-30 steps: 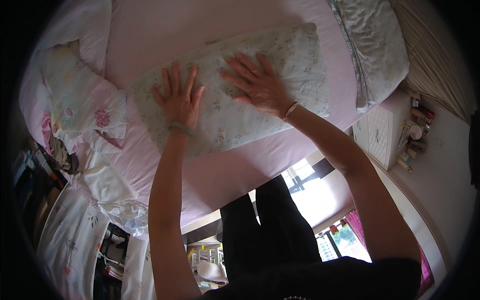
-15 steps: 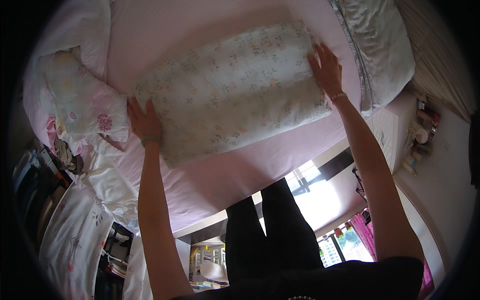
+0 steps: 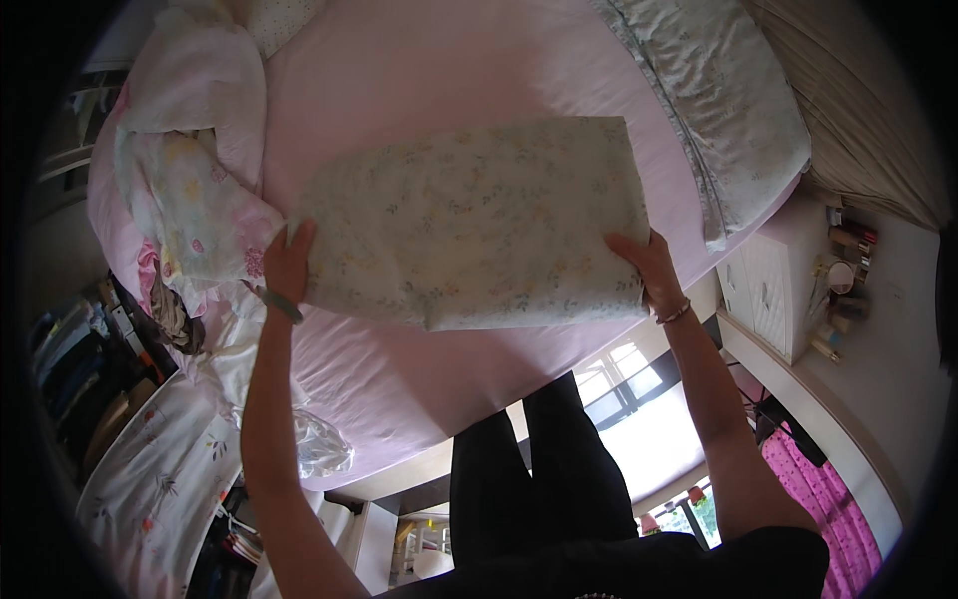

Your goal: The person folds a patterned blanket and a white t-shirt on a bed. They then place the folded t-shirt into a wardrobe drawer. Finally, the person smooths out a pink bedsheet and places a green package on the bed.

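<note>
A pale rectangle of folded floral bedding (image 3: pixel 469 225), printed with small leaves and flowers, lies between my hands over the pink sheet (image 3: pixel 419 374). My left hand (image 3: pixel 286 262) is closed on its left edge, thumb on the upper face and the other fingers partly hidden. At the right edge, my right hand (image 3: pixel 651 272) grips in the same way, with the thumb on top and fingers behind. The near edge appears raised off the bed. How many layers it has cannot be seen.
Crumpled pale floral bedding (image 3: pixel 190 220) is heaped at the left side of the bed. A quilted floral piece (image 3: pixel 728 110) lies along the right side. White drawers (image 3: pixel 763 285) stand beyond it, with small items nearby. Clothes and a white printed cloth (image 3: pixel 150 479) are at lower left.
My hands have gone from resting flat at the folded bedding's ends to gripping them. The bedding's near edge looks lifted, and its outline is straighter. The view has shifted a little.
</note>
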Motion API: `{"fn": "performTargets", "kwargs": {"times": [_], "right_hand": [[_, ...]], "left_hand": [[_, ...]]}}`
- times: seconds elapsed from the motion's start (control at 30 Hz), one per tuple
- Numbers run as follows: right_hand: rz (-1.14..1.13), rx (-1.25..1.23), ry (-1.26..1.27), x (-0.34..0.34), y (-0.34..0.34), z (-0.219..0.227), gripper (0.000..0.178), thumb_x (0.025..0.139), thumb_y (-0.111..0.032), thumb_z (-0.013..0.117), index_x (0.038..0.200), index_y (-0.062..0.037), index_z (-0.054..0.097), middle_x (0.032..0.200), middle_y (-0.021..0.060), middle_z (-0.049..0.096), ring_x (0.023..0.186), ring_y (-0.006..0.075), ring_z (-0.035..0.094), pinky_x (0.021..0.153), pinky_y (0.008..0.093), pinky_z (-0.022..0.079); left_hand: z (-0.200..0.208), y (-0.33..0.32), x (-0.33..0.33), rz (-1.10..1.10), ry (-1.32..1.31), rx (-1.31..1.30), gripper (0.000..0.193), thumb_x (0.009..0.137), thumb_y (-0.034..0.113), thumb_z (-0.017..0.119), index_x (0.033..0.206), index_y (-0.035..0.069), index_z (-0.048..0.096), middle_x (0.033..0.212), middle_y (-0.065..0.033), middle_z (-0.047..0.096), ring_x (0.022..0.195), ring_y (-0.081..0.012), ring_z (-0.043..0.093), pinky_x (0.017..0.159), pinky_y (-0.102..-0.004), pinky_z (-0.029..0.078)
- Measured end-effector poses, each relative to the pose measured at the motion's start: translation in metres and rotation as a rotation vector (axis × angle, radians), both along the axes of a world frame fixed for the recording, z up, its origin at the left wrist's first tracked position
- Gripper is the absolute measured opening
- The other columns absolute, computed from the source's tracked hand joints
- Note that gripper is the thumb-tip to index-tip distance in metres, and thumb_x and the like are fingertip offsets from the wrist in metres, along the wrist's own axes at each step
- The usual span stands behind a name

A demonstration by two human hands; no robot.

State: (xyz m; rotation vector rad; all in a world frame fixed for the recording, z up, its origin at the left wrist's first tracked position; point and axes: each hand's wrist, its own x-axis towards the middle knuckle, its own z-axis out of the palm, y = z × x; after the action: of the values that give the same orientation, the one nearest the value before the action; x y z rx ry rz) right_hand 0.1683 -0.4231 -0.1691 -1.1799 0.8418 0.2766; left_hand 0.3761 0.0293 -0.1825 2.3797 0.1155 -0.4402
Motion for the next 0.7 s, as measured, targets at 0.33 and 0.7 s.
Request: {"fn": "performTargets", "kwargs": {"times": [0.33, 0.7], "right_hand": [[-0.468, -0.036, -0.26, 0.011, 0.064, 0.029, 0.038, 0.085, -0.012, 0.069, 0.117, 0.0008, 0.055, 0.105, 0.0047, 0.063, 0.09, 0.0142, 0.061, 0.082, 0.0286, 0.051], [0.056, -0.779, -0.098, -0.005, 0.051, -0.075, 0.053, 0.089, -0.015, 0.062, 0.138, -0.0098, 0.042, 0.133, 0.0116, 0.048, 0.106, 0.0241, 0.057, 0.077, 0.0356, 0.053]], "left_hand": [[0.107, -0.102, 0.234, -0.191, -0.412, 0.012, 0.042, 0.088, 0.04, 0.061, 0.115, 0.008, 0.064, 0.096, -0.0068, 0.068, 0.086, -0.0175, 0.062, 0.079, -0.0276, 0.046], [-0.087, -0.119, 0.071, -0.297, -0.538, 0.151, 0.047, 0.096, 0.041, 0.048, 0.14, 0.027, 0.043, 0.143, -0.0182, 0.039, 0.132, -0.0375, 0.036, 0.107, -0.0477, 0.031]]}}
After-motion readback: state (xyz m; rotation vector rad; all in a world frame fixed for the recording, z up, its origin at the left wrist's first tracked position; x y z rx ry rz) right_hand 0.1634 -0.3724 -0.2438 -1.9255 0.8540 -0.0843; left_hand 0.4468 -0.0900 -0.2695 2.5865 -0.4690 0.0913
